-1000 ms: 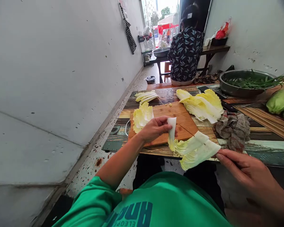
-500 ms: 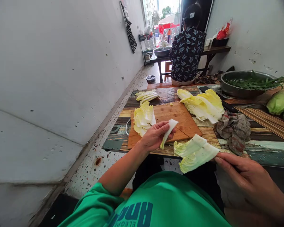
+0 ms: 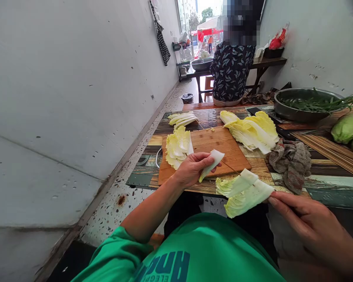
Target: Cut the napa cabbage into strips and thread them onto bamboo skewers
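Observation:
My left hand (image 3: pixel 195 166) pinches a narrow piece of napa cabbage leaf (image 3: pixel 212 162), white end upward, in front of the cutting board (image 3: pixel 214 141). At the right, my right hand (image 3: pixel 300 219) grips the end of skewered napa cabbage leaves (image 3: pixel 248 192) between thumb and fingers. A thin bamboo skewer (image 3: pixel 231 167) sticks out of these leaves towards the piece in my left hand; whether its tip touches that piece, I cannot tell. More cut cabbage leaves (image 3: pixel 179 147) lie on the board's left side. Behind the board rests a finished-looking skewer of cabbage (image 3: pixel 182 118).
Larger cabbage leaves (image 3: pixel 251 129) lie right of the board, near a crumpled grey cloth (image 3: pixel 291 162). A bundle of skewers (image 3: pixel 335 152), pale green vegetables (image 3: pixel 345 127) and a metal bowl of greens (image 3: pixel 308 107) occupy the right. A person (image 3: pixel 233 72) sits beyond the table.
The piece in my left hand has tilted and shifted slightly right, nearer the skewer. My right hand and its leaves have moved slightly down and right.

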Demonstrator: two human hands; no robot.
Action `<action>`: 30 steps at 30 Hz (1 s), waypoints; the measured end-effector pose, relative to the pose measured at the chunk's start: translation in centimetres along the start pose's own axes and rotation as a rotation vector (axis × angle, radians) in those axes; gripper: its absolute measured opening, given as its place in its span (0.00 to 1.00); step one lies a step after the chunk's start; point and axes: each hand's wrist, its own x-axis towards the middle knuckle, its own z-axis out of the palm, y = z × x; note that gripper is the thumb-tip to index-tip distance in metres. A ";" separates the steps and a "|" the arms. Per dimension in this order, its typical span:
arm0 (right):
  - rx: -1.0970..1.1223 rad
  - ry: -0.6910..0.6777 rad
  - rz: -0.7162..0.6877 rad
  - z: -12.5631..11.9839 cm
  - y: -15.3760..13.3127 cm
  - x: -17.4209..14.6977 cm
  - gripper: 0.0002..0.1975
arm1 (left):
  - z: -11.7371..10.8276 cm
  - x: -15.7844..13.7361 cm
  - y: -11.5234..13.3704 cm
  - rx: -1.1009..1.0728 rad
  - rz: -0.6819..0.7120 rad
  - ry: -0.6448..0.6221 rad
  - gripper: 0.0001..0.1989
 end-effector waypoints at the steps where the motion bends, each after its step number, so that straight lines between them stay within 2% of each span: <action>1: 0.014 -0.019 0.016 -0.1 0.1 0.0 0.18 | 0.0 0.0 0.0 0.019 -0.006 -0.004 0.22; 9: 0.071 -0.210 0.163 -0.7 1.3 0.0 0.23 | 0.1 0.0 0.2 0.117 -0.060 -0.008 0.22; 15: 0.094 -0.174 0.210 -0.4 0.7 0.3 0.25 | -0.2 0.3 -0.1 0.149 -0.050 0.003 0.22; 25: 0.178 -0.310 0.292 -0.6 0.5 0.7 0.27 | -1.0 0.4 -0.3 0.274 -0.022 -0.046 0.22; 30: 0.194 -0.300 0.315 -0.6 -0.9 1.7 0.29 | -0.9 0.6 -0.4 0.293 -0.028 -0.038 0.24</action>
